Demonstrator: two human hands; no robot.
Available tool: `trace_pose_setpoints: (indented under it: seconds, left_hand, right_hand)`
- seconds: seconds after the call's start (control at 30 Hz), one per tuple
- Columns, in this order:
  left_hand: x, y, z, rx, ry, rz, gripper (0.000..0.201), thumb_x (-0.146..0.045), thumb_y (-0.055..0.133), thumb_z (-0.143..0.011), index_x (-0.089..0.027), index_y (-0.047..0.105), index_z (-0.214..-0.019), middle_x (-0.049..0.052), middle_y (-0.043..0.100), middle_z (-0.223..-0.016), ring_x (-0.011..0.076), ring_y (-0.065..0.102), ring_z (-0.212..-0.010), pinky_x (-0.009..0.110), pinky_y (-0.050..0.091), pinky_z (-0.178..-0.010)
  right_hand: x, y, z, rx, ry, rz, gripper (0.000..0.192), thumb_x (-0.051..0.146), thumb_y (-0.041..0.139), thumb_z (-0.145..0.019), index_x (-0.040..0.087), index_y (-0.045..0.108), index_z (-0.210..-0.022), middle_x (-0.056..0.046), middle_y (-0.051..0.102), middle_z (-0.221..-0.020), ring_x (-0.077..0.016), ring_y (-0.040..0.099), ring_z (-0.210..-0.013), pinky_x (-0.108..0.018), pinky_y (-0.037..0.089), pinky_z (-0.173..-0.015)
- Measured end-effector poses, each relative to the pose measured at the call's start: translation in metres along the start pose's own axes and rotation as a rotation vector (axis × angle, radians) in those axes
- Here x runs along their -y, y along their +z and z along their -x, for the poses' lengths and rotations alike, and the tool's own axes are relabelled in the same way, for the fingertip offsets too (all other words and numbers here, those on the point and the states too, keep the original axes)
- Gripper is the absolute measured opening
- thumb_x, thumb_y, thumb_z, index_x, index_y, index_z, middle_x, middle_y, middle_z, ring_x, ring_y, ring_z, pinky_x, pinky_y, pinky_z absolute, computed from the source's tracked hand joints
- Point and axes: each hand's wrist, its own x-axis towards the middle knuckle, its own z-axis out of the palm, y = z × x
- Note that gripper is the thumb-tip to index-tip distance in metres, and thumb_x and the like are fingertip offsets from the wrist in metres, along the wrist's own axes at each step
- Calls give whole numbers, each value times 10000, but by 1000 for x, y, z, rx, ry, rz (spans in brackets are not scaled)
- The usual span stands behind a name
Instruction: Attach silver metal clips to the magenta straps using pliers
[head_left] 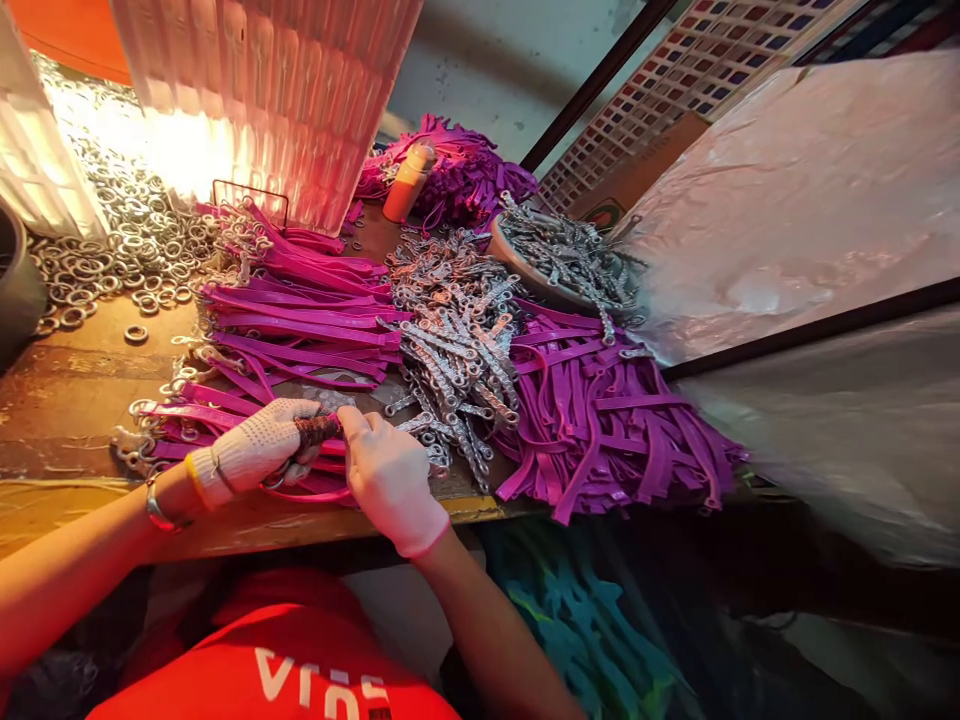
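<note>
My left hand (pixel 259 445), in a white dotted glove, is closed around a dark brown wrapped handle (pixel 319 429). What tool the handle belongs to is hidden in the palm. My right hand (pixel 394 482), also gloved, is closed with its thumb and finger at the handle's other end. Whatever else it holds cannot be made out. Beneath both hands lie purple straps (pixel 202 420) with metal rings and fittings at their left ends. Just beyond my right hand is a pile of short silver chains (pixel 457 350).
Loose metal rings (pixel 135 250) spread over the table's left side beside a translucent ridged panel (pixel 262 100). More purple straps (pixel 600 420) hang over the right front edge. Behind stand a bowl (pixel 504 245) of chains and an orange bottle (pixel 409 185). Plastic sheeting (pixel 810 190) borders the right.
</note>
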Motion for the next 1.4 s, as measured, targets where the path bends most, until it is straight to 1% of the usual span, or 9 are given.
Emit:
trace_pose_setpoints:
  seconds: [0.27, 0.43, 0.53, 0.73, 0.97, 1.1, 1.17, 1.3, 1.4]
  left_hand:
    - [8, -8, -8, -76, 261, -227, 21, -201, 634, -692, -192, 633, -712, 10, 661, -700, 166, 587, -679, 221, 460, -607]
    - [9, 0, -4, -61, 121, -180, 98, -233, 517, -769, -198, 605, -743, -16, 578, -545, 141, 517, -499, 213, 381, -477]
    - [14, 8, 0, -98, 76, -185, 202, -327, 483, -845, -186, 573, -731, -19, 541, -509, 123, 456, -438, 213, 329, -439]
    - [23, 15, -5, -189, 226, -345, 188, -261, 514, -814, -167, 630, -700, 26, 658, -684, 153, 528, -621, 234, 406, -597]
    - [20, 18, -8, -83, 207, -352, 194, -198, 505, -808, -193, 675, -713, 18, 703, -726, 183, 582, -679, 248, 452, -660]
    - [15, 19, -2, -117, 270, -215, 219, -213, 592, -790, -202, 739, -952, 52, 747, -957, 223, 666, -876, 286, 519, -824]
    - [10, 17, 3, -220, 240, -108, 323, -287, 635, -830, -199, 701, -1133, 56, 729, -912, 191, 655, -772, 261, 535, -703]
    - [1, 12, 6, -243, -52, 297, 416, -497, 641, -874, -149, 665, -1102, 3, 604, -639, 78, 425, -423, 170, 330, -375]
    - [-1, 8, 1, -81, -248, 703, 491, -538, 643, -856, -119, 647, -1114, 64, 669, -781, 76, 468, -441, 162, 328, -344]
  right_hand:
    - [5, 5, -1, -33, 23, -44, 273, 217, 387, -1025, 191, 629, -1148, -54, 647, -816, -179, 585, -671, -303, 323, -578]
    - [-1, -4, -3, 29, 85, -185, 289, 219, 463, -995, 170, 566, -1261, -93, 711, -1000, -198, 672, -840, -277, 440, -695]
    - [-7, -9, -4, 174, 115, -289, 480, 318, 596, -937, 185, 471, -1382, -69, 747, -1010, -224, 711, -891, -282, 467, -717]
    - [-7, 1, 1, 336, 118, -112, 189, 324, 543, -941, 175, 613, -1034, -61, 741, -765, -240, 730, -726, -276, 409, -598]
    - [-2, 3, 16, 302, -40, 25, 260, 325, 472, -964, 110, 609, -1017, -113, 715, -728, -262, 707, -660, -298, 374, -546]
    - [-16, -7, 26, 304, 28, -81, 295, 451, 564, -955, 167, 636, -987, -73, 722, -787, -225, 690, -718, -294, 403, -608]
    - [-39, -7, 31, 202, 68, -172, 341, 528, 591, -937, 196, 658, -978, -60, 723, -864, -214, 676, -832, -290, 431, -702]
    - [-102, 15, 34, -105, 450, -57, 268, 384, 595, -956, 164, 681, -1084, -107, 708, -951, -227, 630, -911, -310, 423, -786]
    - [-132, 44, 33, -42, 598, -13, 250, 292, 604, -929, 145, 683, -1115, -131, 703, -964, -230, 614, -854, -311, 404, -733]
